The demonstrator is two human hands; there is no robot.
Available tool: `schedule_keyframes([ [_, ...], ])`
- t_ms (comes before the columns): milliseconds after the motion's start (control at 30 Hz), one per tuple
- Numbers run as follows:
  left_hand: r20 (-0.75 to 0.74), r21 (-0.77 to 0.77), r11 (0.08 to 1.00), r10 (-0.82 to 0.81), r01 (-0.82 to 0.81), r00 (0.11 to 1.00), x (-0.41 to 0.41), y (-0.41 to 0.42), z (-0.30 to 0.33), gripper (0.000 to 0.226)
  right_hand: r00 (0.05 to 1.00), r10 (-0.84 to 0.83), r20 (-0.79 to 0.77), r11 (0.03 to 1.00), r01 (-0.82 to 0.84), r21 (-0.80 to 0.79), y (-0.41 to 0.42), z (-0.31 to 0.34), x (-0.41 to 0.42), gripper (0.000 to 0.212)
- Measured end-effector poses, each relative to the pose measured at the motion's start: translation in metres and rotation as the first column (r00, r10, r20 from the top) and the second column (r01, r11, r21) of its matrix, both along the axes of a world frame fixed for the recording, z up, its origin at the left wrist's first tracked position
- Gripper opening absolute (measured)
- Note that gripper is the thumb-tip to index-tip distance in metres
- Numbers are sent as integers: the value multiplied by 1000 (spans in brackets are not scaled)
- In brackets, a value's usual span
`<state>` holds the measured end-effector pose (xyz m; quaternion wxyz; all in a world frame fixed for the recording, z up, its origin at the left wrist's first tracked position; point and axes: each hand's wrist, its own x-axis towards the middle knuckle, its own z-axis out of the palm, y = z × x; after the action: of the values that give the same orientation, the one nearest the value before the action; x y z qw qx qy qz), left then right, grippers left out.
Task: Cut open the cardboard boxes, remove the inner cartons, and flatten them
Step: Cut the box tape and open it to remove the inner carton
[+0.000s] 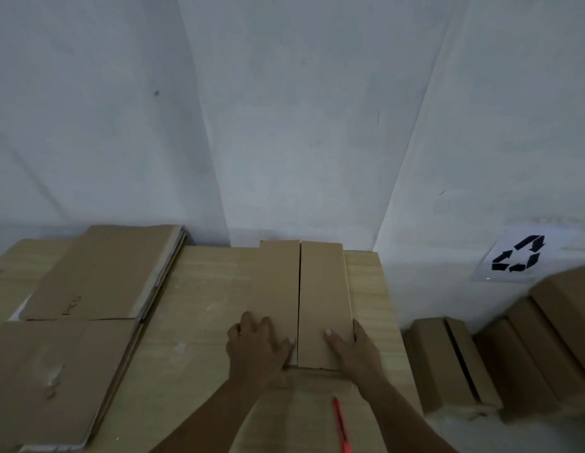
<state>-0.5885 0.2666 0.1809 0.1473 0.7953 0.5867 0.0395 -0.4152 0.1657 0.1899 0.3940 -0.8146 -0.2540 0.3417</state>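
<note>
A red box cutter (341, 426) is lying nearest the camera on a sheet of cardboard, between the two forearms and behind both sets of fingers; neither hand is holding it. Just ahead of it, the cardboard box (305, 302) is sitting on the wooden table (199, 308), its two top flaps meeting along a dark centre seam that is running away from the fingertips toward the wall.

The left hand (256, 346) is lying flat on the left flap, fingers straight and slightly spread, fingertips pointing at the seam. The right hand (353, 349) is gripping the near right edge of the box: its thumb is lying on top of the right flap while the fingers are wrapping over the side, out of sight.

Judgement: the hands are steadying or pressing this box down, so the step in hand is either squaring it for opening or flattening it; whether the seam is already cut cannot be told. The next move likely calls for parting the flaps at the seam, or reaching back for the cutter.

Well left of the left fingers, a stack of flattened cartons (98, 276) is lying. Well right of the right fingers, off the table, unopened boxes (447, 361) are waiting beneath a recycling sign (518, 255).
</note>
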Motion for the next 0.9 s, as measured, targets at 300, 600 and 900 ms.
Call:
schedule_keyframes([
  [300,298,-207,977,19,45,954,19,28,8,91,991,-111,74,986,100,134,19,30,11,75],
  [600,621,-492,861,246,126,744,20,32,28,40,970,-72,234,982,28,185,40,86,21,38],
  [900,665,-530,847,445,-41,600,-7,49,44,36,996,8,-84,973,12,231,73,90,-13,65],
])
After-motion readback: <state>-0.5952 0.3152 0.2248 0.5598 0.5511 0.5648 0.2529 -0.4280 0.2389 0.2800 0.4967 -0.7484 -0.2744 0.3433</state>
